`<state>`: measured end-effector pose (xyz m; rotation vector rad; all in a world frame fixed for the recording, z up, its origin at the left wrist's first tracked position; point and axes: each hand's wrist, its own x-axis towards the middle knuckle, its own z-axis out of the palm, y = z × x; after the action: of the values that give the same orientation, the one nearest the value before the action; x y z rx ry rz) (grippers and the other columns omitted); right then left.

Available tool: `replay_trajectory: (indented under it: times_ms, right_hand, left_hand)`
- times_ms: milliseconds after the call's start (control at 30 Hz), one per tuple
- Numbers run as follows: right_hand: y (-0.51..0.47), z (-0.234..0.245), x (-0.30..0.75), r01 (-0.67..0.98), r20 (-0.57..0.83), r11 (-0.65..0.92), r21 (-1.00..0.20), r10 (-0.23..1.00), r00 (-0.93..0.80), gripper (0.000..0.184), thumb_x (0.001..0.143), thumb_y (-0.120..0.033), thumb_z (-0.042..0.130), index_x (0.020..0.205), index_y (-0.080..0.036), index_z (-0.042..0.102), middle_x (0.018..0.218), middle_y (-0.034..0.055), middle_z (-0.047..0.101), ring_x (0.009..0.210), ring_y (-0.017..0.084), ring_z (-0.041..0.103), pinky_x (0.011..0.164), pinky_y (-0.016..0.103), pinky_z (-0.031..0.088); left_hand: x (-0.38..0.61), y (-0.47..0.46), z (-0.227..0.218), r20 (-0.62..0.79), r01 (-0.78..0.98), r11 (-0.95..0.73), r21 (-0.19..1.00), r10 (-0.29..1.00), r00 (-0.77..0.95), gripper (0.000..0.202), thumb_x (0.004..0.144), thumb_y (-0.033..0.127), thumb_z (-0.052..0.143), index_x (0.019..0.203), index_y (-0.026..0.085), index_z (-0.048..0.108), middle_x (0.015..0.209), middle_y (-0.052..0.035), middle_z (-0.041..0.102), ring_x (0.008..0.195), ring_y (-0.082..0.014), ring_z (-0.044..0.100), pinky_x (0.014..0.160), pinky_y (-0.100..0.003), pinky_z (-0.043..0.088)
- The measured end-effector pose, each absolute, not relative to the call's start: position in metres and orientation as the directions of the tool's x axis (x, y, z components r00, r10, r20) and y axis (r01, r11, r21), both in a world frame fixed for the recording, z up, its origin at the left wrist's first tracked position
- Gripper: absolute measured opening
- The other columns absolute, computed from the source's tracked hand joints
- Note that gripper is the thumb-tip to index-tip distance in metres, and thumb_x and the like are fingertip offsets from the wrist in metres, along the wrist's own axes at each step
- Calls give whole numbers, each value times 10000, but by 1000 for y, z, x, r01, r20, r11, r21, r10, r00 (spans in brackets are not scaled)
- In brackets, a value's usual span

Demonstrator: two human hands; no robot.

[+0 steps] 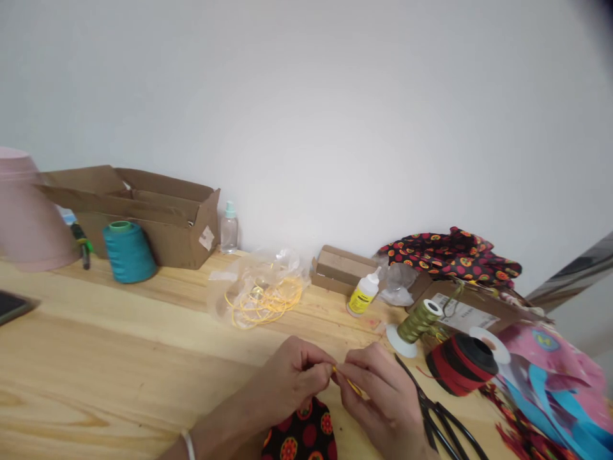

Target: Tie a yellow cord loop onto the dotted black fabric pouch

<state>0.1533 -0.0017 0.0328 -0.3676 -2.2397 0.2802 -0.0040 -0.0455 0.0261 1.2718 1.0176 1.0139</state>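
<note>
From where I stand, the work looks partway along, at a fiddly stage right at the fingertips. The left hand (287,378) pinches thumb against forefinger at a short bit of yellow cord (354,387), and the right hand (383,391), fingers drawn close together, grips the same cord just beside it, so the two hands nearly meet above the table (143,364). Below the left hand lies a dark patterned cloth (301,436), its lower part out of sight; whether the cord is already fastened to it I cannot tell, as the fingers cover the join. No finished knot or loop shows, so I'd judge that this part is not yet done. Plenty of cord remains: a loose yellow tangle (268,308) sits on a clear plastic bag (219,301) beyond the hands. The black scissors (447,425) lie just beside the right hand, held by neither, and the glue bottle (361,299) stands upright farther back, likewise out of hand.
</note>
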Motion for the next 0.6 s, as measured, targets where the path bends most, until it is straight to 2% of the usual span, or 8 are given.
replay_trajectory:
  times_ms: [67, 133, 300, 433, 600]
  right_hand:
    - [-1, 33, 153, 153, 718, 923, -352, 372, -588, 209, 698, -6, 547, 836, -160, 580, 712, 51, 560, 632, 131, 480, 540, 254, 403]
    - [0, 34, 152, 158, 718, 912, -379, 398, -571, 212, 701, -13, 553, 847, -162, 589, 717, 49, 560, 650, 133, 492, 557, 258, 412]
    - [3, 33, 154, 170, 716, 900, -401, 424, -555, 201, 698, -40, 580, 849, -170, 606, 705, 40, 560, 662, 137, 509, 570, 260, 422]
    - [3, 32, 155, 169, 694, 892, -419, 435, -575, 188, 720, -38, 555, 844, -172, 604, 724, 40, 571, 670, 132, 518, 578, 249, 430]
    - [-1, 32, 151, 177, 686, 865, -470, 484, -544, 164, 739, -38, 525, 811, -167, 595, 730, 38, 565, 680, 129, 523, 588, 238, 430]
  left_hand:
    - [-4, -46, 27, -25, -68, 44, 997, 967, 254, 267, 756, 207, 404, 510, 132, 478, 424, 85, 283, 356, -30, 244, 354, -174, 175]
    - [-5, -46, 28, -29, -73, 50, 996, 963, 269, 249, 763, 213, 405, 566, 123, 528, 461, 67, 385, 359, -34, 337, 365, -164, 236]
    - [-8, -45, 31, 10, -20, -4, 1000, 959, 285, 229, 771, 211, 425, 741, 113, 629, 600, 7, 565, 518, -75, 500, 509, -179, 374]
    - [-8, -44, 32, 3, -44, 9, 999, 963, 269, 224, 760, 213, 450, 750, 114, 651, 672, -28, 622, 588, -104, 543, 567, -208, 413]
    - [-6, -44, 31, 16, -70, 0, 998, 973, 232, 228, 743, 191, 472, 655, 96, 660, 577, -24, 608, 512, -94, 530, 511, -194, 402]
